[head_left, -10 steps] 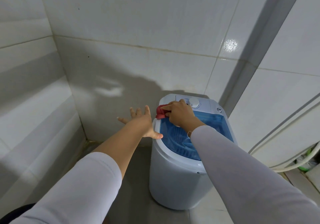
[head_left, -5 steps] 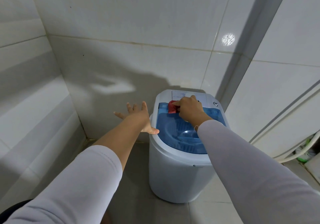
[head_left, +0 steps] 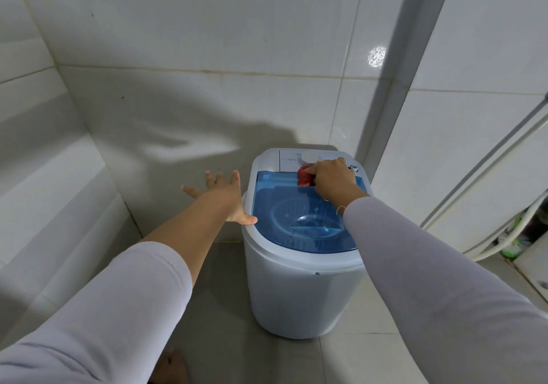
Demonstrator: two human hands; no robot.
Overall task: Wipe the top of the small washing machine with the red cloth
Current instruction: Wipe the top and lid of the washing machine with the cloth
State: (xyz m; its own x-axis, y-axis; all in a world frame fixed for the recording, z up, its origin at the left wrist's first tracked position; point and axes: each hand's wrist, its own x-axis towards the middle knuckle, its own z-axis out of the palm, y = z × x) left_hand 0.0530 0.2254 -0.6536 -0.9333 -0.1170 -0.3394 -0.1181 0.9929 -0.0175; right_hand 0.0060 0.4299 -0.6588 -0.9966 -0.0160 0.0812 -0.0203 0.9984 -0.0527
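Note:
The small white washing machine [head_left: 296,288] stands on the floor in a tiled corner, with a translucent blue lid [head_left: 284,205] and a white control panel with a dial at the back. My right hand [head_left: 333,177] is closed on the bunched red cloth [head_left: 304,176] and presses it on the lid's far edge, just under the dial. My left hand [head_left: 224,198] is spread flat with fingers apart, its thumb resting on the machine's left rim.
White tiled walls close in at left, behind and at right. A white pipe [head_left: 394,87] runs up the back corner. White hoses [head_left: 510,235] and green clutter lie at the right. A bare foot [head_left: 172,367] shows at the bottom on the grey floor.
My right hand has slid the red cloth rightward along the back of the lid, from the left corner to below the dial. My left hand stays by the left rim.

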